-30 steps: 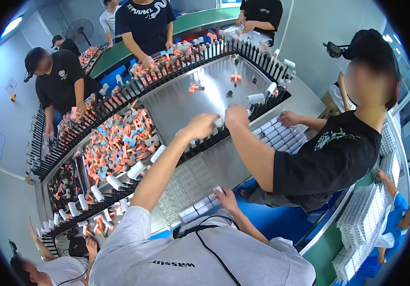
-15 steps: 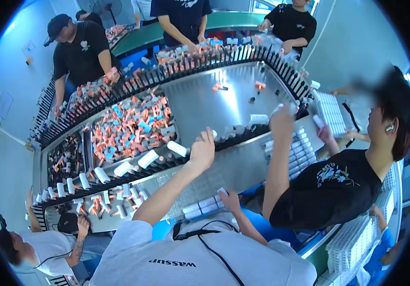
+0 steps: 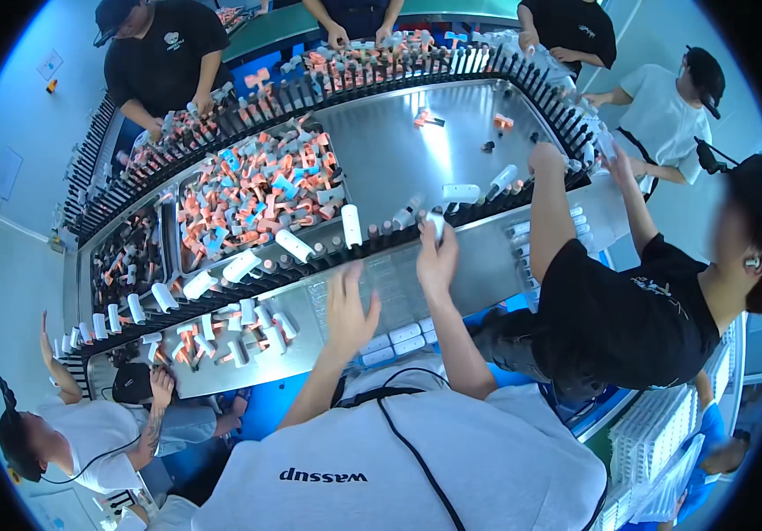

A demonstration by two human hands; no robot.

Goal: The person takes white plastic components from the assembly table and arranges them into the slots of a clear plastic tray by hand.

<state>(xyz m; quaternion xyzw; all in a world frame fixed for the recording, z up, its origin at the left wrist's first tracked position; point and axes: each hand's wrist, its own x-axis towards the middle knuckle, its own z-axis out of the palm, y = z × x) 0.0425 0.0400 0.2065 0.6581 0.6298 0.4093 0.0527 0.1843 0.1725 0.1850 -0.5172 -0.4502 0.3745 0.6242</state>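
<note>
My right hand (image 3: pixel 436 261) is closed around a white rounded plastic piece (image 3: pixel 435 225), held up at the near edge of the line of black posts (image 3: pixel 388 228). My left hand (image 3: pixel 347 305) is slightly blurred over the metal ledge, its fingers apart and nothing seen in them. Just beyond it, a white tube-shaped casing (image 3: pixel 351 227) sits upright on a post. More such casings, like the tilted one (image 3: pixel 294 246), line the posts to the left. Close in front of me lie rows of white casings (image 3: pixel 406 336), partly hidden by my right forearm.
A metal bin (image 3: pixel 261 195) heaped with orange, grey and blue parts stands beyond the posts, beside a metal tray (image 3: pixel 372 150) with few pieces. Loose orange-and-white parts (image 3: pixel 235 336) lie on the left ledge. At right, a co-worker in black (image 3: pixel 629 319) reaches across closely.
My left hand has drawn back from the posts and opened. My right hand has risen from the white rows to the posts with a white piece. The view has shifted somewhat.
</note>
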